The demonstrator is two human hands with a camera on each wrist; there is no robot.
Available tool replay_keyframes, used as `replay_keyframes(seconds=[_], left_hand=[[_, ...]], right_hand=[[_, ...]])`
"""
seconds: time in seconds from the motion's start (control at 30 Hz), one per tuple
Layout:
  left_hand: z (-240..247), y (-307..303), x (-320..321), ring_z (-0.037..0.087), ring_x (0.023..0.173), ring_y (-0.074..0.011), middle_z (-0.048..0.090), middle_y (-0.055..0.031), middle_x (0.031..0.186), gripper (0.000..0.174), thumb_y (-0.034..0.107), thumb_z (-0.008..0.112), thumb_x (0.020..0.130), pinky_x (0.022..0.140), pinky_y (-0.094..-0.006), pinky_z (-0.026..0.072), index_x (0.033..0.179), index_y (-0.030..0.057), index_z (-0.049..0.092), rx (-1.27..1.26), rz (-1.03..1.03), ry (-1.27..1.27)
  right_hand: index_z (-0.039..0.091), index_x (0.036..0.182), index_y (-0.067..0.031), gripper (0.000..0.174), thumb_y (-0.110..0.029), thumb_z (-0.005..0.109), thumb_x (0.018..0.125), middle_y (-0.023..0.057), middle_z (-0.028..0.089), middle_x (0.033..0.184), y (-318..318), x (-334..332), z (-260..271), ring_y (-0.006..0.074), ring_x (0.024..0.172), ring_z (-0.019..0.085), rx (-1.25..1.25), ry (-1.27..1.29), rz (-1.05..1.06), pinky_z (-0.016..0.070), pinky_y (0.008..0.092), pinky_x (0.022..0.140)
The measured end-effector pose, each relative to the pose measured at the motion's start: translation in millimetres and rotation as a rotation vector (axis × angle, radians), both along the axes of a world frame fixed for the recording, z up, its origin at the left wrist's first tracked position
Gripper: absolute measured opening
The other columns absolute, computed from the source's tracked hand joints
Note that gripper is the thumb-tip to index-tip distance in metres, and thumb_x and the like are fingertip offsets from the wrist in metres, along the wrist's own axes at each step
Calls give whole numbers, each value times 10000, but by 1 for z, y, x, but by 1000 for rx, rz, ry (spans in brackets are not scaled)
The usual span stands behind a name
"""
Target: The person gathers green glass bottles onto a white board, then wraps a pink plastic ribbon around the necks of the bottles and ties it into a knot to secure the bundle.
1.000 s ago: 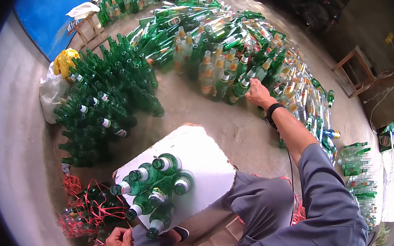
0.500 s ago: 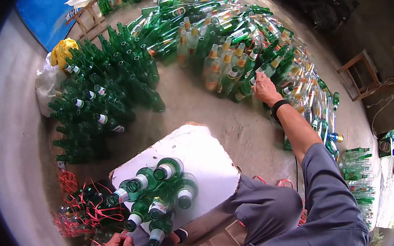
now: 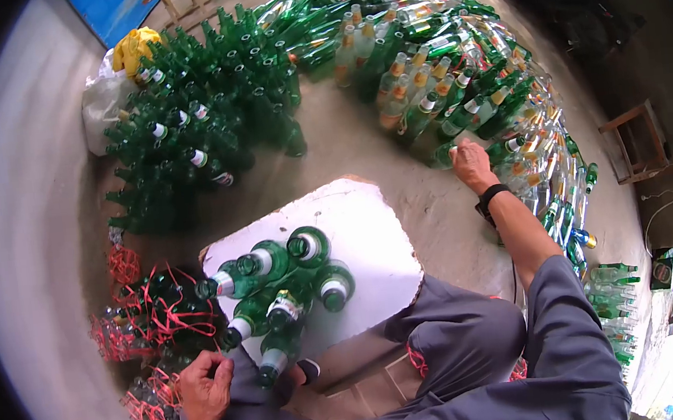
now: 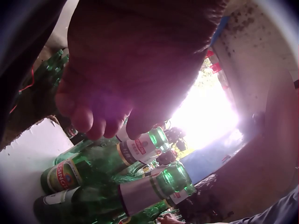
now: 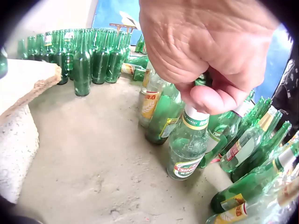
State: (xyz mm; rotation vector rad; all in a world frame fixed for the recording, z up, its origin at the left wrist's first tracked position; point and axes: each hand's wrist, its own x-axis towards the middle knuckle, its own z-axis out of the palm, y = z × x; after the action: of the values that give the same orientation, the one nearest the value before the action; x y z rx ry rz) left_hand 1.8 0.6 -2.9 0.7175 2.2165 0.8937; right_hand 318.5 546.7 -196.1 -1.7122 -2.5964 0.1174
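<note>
In the head view the right hand [image 3: 472,164] reaches out to the edge of the standing bottles. The right wrist view shows that hand [image 5: 210,70] gripping the neck of a green bottle [image 5: 187,147] with a white-and-green neck label; the bottle is upright, its base at the floor. The left hand [image 3: 206,392] is held near the board's lower left corner, fingers bent, with nothing visible in it. Several green bottles [image 3: 308,246] stand or lean together on the white board [image 3: 375,263]. Below the left hand [image 4: 126,70] in the left wrist view are labelled bottles [image 4: 140,193].
Many green bottles [image 3: 211,108] stand at the left, near a yellow cloth [image 3: 134,51] and a pale sack [image 3: 106,111]. A long heap of bottles [image 3: 543,147] curves along the right. Bottles tied with red string [image 3: 171,309] lie left of the board. A wooden frame [image 3: 634,142] stands far right.
The right hand has moved back from among the standing bottles, slightly toward the body, with a bottle in its grip. The head view has shifted; the left hand stays beside the board.
</note>
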Motion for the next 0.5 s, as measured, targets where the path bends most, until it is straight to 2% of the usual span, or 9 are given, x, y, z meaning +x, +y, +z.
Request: replay_keyframes(seconds=[0.17, 0.23, 0.5], left_hand=[[7, 2, 3, 486, 547, -106, 545, -53, 595, 200, 153, 682, 898, 523, -290, 386, 821, -24, 628, -11, -22, 42], [6, 0, 2, 494, 544, -120, 557, -69, 599, 207, 161, 684, 898, 534, -296, 403, 829, -28, 633, -11, -40, 50], [10, -3, 5, 563, 555, -169, 603, -124, 626, 267, 234, 671, 907, 557, -327, 447, 853, -27, 654, 35, -118, 109]], right_hand=[[615, 912, 49, 326, -274, 640, 884, 267, 680, 864, -25, 10, 39, 429, 844, 675, 30, 5, 86, 542, 492, 762], [640, 859, 45, 327, -280, 677, 860, 268, 671, 854, -40, 6, 72, 437, 839, 666, 19, -9, 115, 538, 500, 747], [627, 811, 59, 364, -294, 715, 838, 283, 646, 811, -126, 1, 190, 458, 820, 643, -5, 9, 224, 518, 502, 734]])
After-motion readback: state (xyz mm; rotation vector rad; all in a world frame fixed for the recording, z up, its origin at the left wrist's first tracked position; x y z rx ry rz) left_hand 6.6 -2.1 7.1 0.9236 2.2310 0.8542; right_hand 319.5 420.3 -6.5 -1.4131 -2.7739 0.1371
